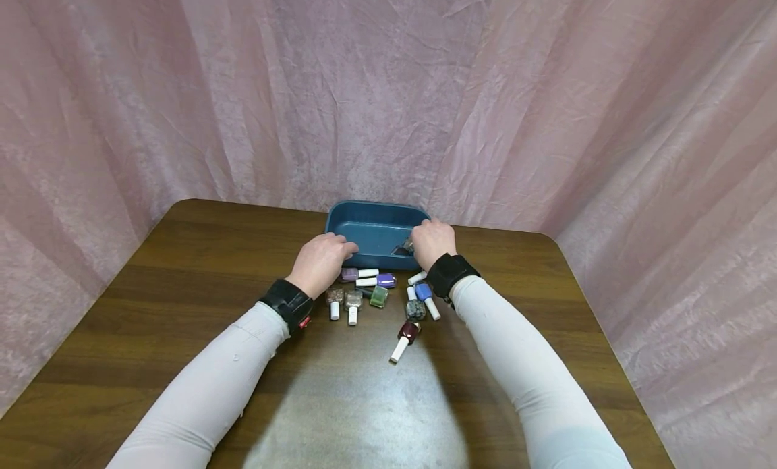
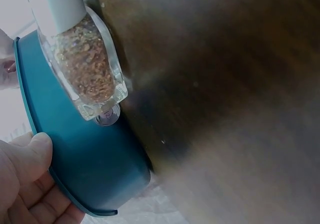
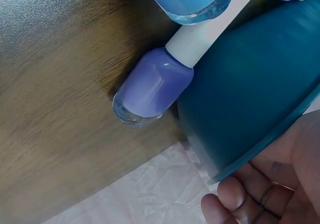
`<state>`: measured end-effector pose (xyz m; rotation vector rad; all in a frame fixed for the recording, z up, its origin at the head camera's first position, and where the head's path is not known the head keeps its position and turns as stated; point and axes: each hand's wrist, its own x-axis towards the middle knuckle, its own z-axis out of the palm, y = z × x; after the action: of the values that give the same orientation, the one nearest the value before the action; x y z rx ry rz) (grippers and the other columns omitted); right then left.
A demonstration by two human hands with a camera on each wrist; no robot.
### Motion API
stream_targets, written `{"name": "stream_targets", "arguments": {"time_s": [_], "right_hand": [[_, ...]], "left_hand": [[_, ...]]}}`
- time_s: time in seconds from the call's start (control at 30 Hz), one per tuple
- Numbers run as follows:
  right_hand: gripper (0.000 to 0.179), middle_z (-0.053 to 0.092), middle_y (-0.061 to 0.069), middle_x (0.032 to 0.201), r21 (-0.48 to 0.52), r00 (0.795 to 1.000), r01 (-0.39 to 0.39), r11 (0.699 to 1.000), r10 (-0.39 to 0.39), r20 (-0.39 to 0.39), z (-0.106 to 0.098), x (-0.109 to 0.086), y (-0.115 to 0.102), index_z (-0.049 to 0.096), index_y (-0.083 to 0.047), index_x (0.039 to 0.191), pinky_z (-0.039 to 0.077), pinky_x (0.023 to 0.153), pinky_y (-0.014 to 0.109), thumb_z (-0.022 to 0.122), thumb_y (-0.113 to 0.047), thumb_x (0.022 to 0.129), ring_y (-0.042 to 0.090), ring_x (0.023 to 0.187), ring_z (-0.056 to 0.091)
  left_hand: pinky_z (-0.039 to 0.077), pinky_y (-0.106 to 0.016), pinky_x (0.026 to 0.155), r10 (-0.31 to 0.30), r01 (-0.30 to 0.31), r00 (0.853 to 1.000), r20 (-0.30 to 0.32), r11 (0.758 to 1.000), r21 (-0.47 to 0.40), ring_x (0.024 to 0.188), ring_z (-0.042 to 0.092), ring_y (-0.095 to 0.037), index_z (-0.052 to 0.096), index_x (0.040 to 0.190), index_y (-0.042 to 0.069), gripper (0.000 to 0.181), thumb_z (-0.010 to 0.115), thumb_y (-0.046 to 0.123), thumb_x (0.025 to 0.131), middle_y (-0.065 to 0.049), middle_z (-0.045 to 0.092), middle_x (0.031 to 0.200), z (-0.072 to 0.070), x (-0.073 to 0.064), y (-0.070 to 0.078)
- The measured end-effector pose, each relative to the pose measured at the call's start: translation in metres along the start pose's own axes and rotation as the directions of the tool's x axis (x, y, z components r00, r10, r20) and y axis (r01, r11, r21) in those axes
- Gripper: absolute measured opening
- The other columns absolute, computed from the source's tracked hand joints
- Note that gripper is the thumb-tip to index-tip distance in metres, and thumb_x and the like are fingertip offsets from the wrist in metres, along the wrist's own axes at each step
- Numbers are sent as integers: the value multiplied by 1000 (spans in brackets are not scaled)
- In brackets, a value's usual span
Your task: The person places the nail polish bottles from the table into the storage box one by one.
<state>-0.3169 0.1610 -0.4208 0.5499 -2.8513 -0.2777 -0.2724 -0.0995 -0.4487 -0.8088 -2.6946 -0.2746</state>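
Tray of teal plastic with rounded corners point(image 1: 382, 261) sits near the far edge of a brown wood-grain table point(image 1: 176, 300), its near-left rim pinched by the left hand point(image 1: 322, 260). The right hand point(image 1: 434, 242) bends over the right end, beside a small dark object point(image 1: 402, 250) inside (whether it grips that or the rim, I cannot tell). White-capped glass polish bottles point(image 1: 386, 281) lie just in front. Steadying the tray looks like the step in hand; the next move probably calls for easing off without knocking bottles.

Table point(image 1: 243, 239): brown wood-grain.
Tray point(image 1: 379, 261): teal, between left and right fingers point(image 1: 350, 247).
Bottles point(image 1: 409, 331): scattered, mostly white-capped, this side of fingers.
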Motion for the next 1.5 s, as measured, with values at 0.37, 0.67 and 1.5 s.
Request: {"name": "stream_targets", "arguments": {"time_s": [0.37,0.67,1.5], "right_hand": [[29,73,13,88,-5,1000,-5,1000,5,6,-1,-1,0,81,-10,80,63,73,47,67,-4,105,32,88,69],[28,74,14,89,18,1000,-14,1000,14,2,-3,-2,1,81,-9,80,64,75,48,68,-1,104,33,88,69],[15,72,13,101,51,995,-1,999,6,-99,-5,-19,8,81,-5,104,63,81,44,78,-20,105,30,96,69]], "left_hand": [[60,-43,97,11,-11,1000,-9,1000,-7,101,72,-28,84,120,10,30,68,-8,103,-7,79,107,-2,1,3],[60,-43,98,0,0,1000,6,1000,-8,101,73,-27,84,121,10,30,68,-8,103,-7,80,108,0,3,4],[60,-44,100,-6,6,1000,13,1000,-7,104,73,-28,84,123,10,31,68,-7,104,-8,80,111,0,3,2]]}}
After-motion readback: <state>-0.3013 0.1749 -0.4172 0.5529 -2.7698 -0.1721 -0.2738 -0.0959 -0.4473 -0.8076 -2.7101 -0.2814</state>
